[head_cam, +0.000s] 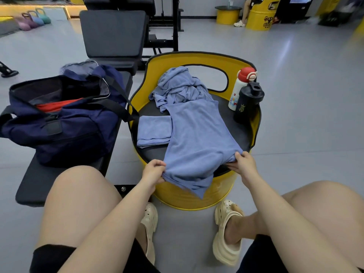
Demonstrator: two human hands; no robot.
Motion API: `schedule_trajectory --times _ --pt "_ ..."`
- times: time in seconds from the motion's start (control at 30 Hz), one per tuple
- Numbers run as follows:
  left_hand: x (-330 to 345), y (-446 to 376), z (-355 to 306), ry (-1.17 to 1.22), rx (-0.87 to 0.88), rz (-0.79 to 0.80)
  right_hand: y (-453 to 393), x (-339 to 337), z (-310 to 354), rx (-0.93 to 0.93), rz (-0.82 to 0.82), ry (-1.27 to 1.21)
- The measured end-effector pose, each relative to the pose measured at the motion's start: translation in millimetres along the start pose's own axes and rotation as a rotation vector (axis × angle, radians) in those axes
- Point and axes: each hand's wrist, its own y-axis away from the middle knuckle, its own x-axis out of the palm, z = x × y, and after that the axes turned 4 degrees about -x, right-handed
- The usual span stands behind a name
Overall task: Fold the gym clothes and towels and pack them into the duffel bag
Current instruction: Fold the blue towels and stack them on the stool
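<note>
A black padded table [65,174] runs along the left side of the view, and on it sits the navy duffel bag [65,123], its top unzipped and gaping, with something red [57,105] showing inside. Just to the right of the bag stands a yellow drum seat [189,198] with a black cushion top and a raised yellow back that has a cut-out handle.

Across the cushion lies a blue towel [197,138], spread flat with its near edge hanging over the front of the drum. Behind it, toward the seat back, a blue garment [177,85] lies in a crumpled heap, touching the far end of the towel. At the left of the cushion, partly under the spread towel's edge, rests a smaller folded blue towel [153,131].

On the right rim of the seat stand two bottles side by side: a black shaker bottle [248,103] nearer, and a white bottle with a red cap [240,87] just behind it.

The left hand [153,172] pinches the towel's near left corner, fingers curled round the cloth. The right hand [244,162] pinches the near right corner the same way.
</note>
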Motion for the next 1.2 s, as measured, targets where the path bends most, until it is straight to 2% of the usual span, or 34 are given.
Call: schedule_trajectory --times 0.23,0.3,0.4,0.47,0.6,0.7,0.77,0.83,0.9,1.0,1.07,1.2 --pt "-5.8 -3.7 18.3 -0.098 -0.053 -0.004 -0.4 -10.3 -11.7 0.011 0.067 0.120" --pt "-5.9 -4.6 23.7 -0.136 -0.093 0.049 1.4 -13.3 -13.0 -0.005 0.087 0.170" --pt "-8.6 -4.0 26.9 -0.137 -0.135 0.051 1.2 -19.2 -17.3 -0.069 0.096 0.360" --pt "-12.3 -2.8 25.6 -0.126 -0.123 0.019 1.8 -24.2 -18.1 -0.108 0.082 0.446" --pt "-15.6 0.9 22.3 -0.117 -0.054 -0.013 5.6 -30.9 -13.2 -0.156 0.090 0.446" --pt "-13.7 3.6 22.7 -0.140 -0.044 0.010 7.6 -33.0 -14.1 -0.095 0.208 0.421" --pt "-13.6 4.1 24.9 -0.126 -0.076 0.043 11.6 -36.0 -14.3 0.013 0.374 0.390" --pt "-14.1 6.6 24.4 -0.037 -0.134 0.136 15.1 -39.7 -15.6 0.134 0.543 0.390" --pt "-16.1 10.6 23.4 -0.042 -0.191 0.263 18.8 -43.3 -17.0 0.200 0.622 0.445" --pt "-19.4 14.1 27.5 -0.244 -0.242 0.339 21.6 -49.0 -17.3 0.189 0.634 0.541" --pt "-21.5 14.0 30.8 -0.327 -0.252 0.295 23.4 -51.6 -15.9 0.155 0.612 0.554" --pt "-22.5 22.3 27.9 -0.333 -0.273 0.240 27.2 -52.6 -13.4 0.155 0.501 0.501"
